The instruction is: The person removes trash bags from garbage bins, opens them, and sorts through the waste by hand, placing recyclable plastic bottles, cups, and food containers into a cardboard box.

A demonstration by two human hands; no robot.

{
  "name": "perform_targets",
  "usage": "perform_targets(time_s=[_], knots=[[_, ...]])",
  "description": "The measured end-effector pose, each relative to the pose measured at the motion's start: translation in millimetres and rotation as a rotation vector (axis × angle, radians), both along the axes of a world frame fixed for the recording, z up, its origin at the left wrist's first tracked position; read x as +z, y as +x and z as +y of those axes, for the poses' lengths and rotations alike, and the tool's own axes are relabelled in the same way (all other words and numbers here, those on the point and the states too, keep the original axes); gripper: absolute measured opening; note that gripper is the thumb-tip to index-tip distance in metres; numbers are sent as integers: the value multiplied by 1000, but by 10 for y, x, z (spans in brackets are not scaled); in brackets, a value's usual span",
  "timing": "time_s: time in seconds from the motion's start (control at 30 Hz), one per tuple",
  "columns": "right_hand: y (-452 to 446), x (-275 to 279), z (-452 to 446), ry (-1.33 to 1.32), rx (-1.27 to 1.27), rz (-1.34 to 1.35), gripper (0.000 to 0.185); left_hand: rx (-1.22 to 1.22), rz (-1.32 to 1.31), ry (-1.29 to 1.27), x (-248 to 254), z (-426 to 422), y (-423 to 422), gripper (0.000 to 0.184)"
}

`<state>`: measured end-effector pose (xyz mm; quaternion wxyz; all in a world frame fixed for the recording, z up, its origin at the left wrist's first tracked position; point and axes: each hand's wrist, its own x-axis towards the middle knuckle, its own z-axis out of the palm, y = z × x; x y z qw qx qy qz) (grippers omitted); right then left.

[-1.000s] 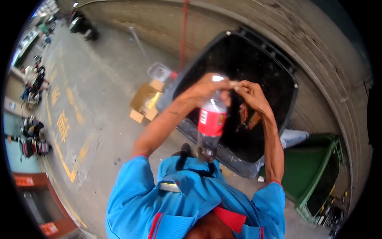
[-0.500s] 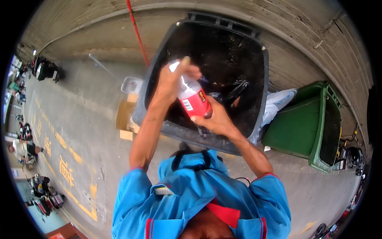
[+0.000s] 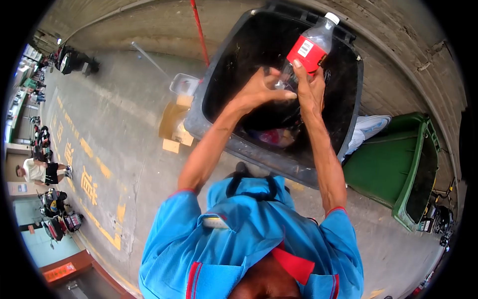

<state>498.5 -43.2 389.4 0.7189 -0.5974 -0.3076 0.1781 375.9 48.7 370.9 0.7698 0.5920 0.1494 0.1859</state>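
Note:
A clear plastic bottle with a red label [image 3: 307, 54] tilts over the large black bin [image 3: 199, 117], its white cap pointing to the upper right. My right hand [image 3: 311, 87] is closed round the bottle just below the label, the thumb pressed on its front. At the bottle's lower end, my left hand [image 3: 259, 91] curls its fingers and thumb around the base in a C shape. Inside the bin, dark bags and a reddish and clear plastic item [image 3: 274, 136] lie below the hands.
A green bin [image 3: 383, 159] lies tilted at the right, beside a pale bag [image 3: 369, 130]. Left of the black bin are an open cardboard box [image 3: 172, 122] and a clear tub [image 3: 184, 84]. A person [image 3: 37, 171] and parked motorbikes [image 3: 59, 222] are at the far left.
The bottle has swung up and to the right, cap now pointing to the upper right. My left hand has moved from the bottle's neck to its base.

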Motion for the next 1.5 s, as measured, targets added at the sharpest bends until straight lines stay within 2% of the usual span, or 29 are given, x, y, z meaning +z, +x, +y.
perform_targets(time_s=[0.07, 0.1, 0.17, 0.2, 0.27, 0.33, 0.37, 0.43, 0.47, 0.5, 0.57, 0.67, 0.87, 1.0, 1.07, 1.27, 1.37, 1.43, 1.5], knots=[[8, -7, -5, 17, 36, 62, 59, 121, 158, 172, -23, -31, 33, 72], [37, 56, -55, -21, 55, 60, 59, 234, 140, 221, 53, -110, 1, 75], [-66, 64, -88, -57, 114, 14, 64, 199, 92, 183, -31, -110, -55, 75], [22, -110, -40, -7, 144, -136, 65, 165, 43, 153, -66, -90, -26, 75], [299, -204, -100, -64, 205, -132, 59, 142, 86, 157, -108, -67, -101, 75], [540, 152, -301, -166, 216, 19, 50, 207, 34, 306, -177, -76, -174, 72], [686, 201, -331, -156, 170, 9, 47, 195, 27, 304, -233, -57, -200, 72], [816, 471, -410, -275, 108, -134, 47, 159, 144, 498, -318, -42, -245, 71], [843, 565, -426, -333, 97, -183, 48, 146, 143, 506, -302, -52, -246, 71], [846, 612, -429, -347, 106, -261, 50, 157, 154, 501, -275, -73, -246, 70], [921, 690, -456, -370, 73, -245, 50, 158, 167, 494, -218, -94, -251, 70], [1059, 690, -495, -434, 63, -263, 51, 209, 292, 611, -154, -115, -293, 68], [1010, 669, -525, -528, 132, -298, 50, 224, 180, 643, -139, -126, -348, 67], [1060, 669, -579, -445, 158, -285, 50, 237, 26, 474, -122, -129, -315, 67], [1053, 642, -550, -312, 99, -436, 50, 224, 2, 426, -120, -93, -339, 67], [861, 691, -569, -153, 30, -635, 45, 151, -83, 157, -196, 24, -396, 64], [869, 682, -523, -96, 12, -753, 43, 82, -133, 39, -185, 101, -381, 64], [850, 736, -572, -133, -20, -807, 39, -69, -169, -107, -149, 157, -379, 62], [806, 824, -523, -141, -39, -867, 33, 53, -170, -99, -82, 33, -385, 62]])
